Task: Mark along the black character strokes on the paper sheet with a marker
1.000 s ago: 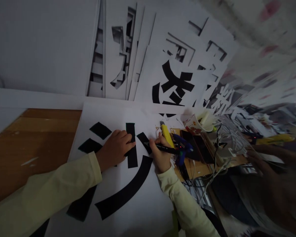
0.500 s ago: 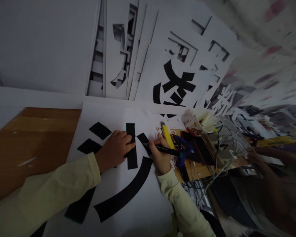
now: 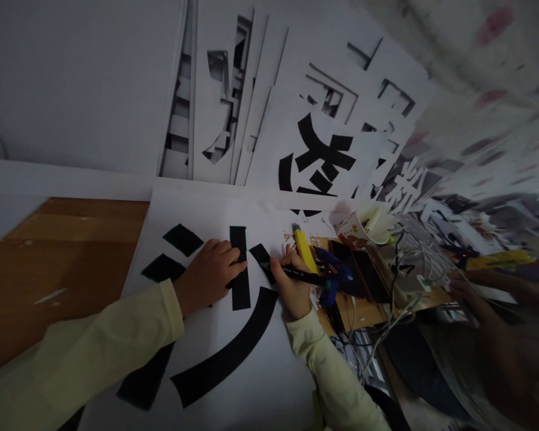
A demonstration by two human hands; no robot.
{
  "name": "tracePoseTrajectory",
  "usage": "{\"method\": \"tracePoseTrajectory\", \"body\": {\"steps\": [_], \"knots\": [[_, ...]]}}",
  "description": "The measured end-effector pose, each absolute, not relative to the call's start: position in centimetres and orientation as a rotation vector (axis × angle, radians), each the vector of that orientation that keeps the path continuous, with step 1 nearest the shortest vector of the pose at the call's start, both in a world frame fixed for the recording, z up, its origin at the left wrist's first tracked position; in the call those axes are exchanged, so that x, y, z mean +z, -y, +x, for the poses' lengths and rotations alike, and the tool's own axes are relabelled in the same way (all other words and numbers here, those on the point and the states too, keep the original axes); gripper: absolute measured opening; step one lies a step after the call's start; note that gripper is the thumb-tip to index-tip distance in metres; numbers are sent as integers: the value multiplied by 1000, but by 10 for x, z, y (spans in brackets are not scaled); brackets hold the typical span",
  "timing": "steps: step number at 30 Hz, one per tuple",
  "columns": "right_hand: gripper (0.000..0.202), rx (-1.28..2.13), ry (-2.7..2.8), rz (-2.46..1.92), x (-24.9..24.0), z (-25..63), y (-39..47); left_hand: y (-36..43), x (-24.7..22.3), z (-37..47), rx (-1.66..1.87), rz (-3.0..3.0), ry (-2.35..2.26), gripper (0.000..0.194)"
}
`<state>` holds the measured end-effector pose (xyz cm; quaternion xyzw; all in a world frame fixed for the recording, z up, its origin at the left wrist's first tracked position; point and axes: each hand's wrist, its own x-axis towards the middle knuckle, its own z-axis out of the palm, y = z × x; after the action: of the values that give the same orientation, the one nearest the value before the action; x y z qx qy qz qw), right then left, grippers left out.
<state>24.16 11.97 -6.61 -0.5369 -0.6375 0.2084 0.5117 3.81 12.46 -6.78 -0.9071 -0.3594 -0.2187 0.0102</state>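
A white sheet [image 3: 224, 389] bears several flat black shapes, among them an upright strip [image 3: 241, 292] and a long curved stroke [image 3: 233, 353]. My left hand [image 3: 209, 275] rests on the sheet, palm down, its bent fingers together and fingertips on the upright strip; whether anything is under them is hidden. My right hand [image 3: 293, 286] is closed around a black marker [image 3: 306, 276], whose tip end is over the small slanted black piece [image 3: 261, 258] to the right of the strip.
A yellow-handled tool [image 3: 304, 248], a blue glue gun [image 3: 335, 269], a paper cup [image 3: 354, 228] and tangled cables [image 3: 420, 257] lie at the right. Cut-out white boards [image 3: 269, 120] stand behind. Another person's hand [image 3: 471, 299] shows at far right.
The view has shifted very slightly. My right hand and the marker have barely moved; my left hand stays on the strip. The other person's arm at the right has moved a little.
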Motion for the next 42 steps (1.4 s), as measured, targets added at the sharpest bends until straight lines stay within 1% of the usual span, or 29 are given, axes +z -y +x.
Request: {"method": "tracePoseTrajectory", "body": {"steps": [22,31,36,42], "knots": [[30,509,1502,-1297,-72,246,-119,-125,-69,37,-663,-2846,1115,40],[29,498,1526,-1308,-68,243,-119,-125,-68,38,-648,-2845,1119,42],[29,493,1544,-1285,-67,243,-119,-125,-69,38,-670,-2842,1119,37],[31,535,1545,-1300,-70,246,-117,-125,-67,37,-653,-2868,1112,42]]}}
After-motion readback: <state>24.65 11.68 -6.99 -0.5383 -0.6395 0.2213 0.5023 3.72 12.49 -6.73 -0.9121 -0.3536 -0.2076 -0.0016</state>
